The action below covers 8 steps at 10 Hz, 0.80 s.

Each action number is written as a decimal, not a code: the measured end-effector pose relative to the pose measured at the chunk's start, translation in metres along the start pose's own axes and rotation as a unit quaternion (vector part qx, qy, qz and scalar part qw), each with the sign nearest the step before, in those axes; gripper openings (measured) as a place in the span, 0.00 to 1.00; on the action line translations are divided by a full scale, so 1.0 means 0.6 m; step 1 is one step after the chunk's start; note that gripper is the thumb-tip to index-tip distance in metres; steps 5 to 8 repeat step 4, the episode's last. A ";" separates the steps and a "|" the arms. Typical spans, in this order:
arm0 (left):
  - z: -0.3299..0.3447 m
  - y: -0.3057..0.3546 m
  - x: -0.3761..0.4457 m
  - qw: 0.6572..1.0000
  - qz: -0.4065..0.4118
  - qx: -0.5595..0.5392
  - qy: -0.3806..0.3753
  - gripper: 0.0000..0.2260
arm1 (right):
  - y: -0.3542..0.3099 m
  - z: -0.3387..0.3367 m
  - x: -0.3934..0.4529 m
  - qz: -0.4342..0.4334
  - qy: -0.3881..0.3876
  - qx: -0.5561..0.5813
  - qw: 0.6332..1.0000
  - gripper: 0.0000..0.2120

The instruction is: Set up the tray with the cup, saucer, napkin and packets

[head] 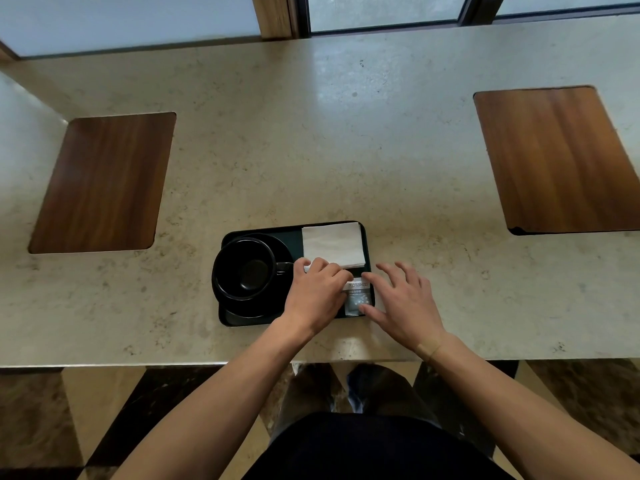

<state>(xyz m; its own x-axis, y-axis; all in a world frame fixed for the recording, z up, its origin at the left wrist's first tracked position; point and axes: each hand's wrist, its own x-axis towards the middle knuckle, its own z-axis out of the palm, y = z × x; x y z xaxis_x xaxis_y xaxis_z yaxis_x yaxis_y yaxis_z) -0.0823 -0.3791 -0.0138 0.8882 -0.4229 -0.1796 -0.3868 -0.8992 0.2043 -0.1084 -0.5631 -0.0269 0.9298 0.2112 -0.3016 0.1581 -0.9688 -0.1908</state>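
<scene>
The packets are being squared into the near right corner of the tray, and this is judged to be the step in hand. The left hand is laid over the inner part of the tray, its fingers curled down; a small white thing shows at its fingertips, but whether it is pinched or merely pressed cannot be told. The right hand is spread, its fingers relaxed, with the thumb and forefinger touching the outer edges of the packets.

The step would be done well if the packets were nudged flat with light fingertip pressure from the right hand while being steadied from the left, so that they are kept inside the tray rim and parallel to it. The napkin, lying just beyond both hands, should be left undisturbed, being light and easily shifted. The cup handle, just to the left of the left hand, should not be knocked.

By count: one tray, one black cup, one black saucer beneath it, one folded white napkin. One printed packet is plainly seen; more may be stacked or hidden under the left hand. Two wooden inlays are set in the tabletop, well apart from the hands on either side.
</scene>
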 end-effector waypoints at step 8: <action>-0.040 -0.029 -0.036 0.984 -0.002 -0.057 0.170 0.11 | -0.008 -0.040 -0.004 -0.031 0.121 0.062 0.990 0.26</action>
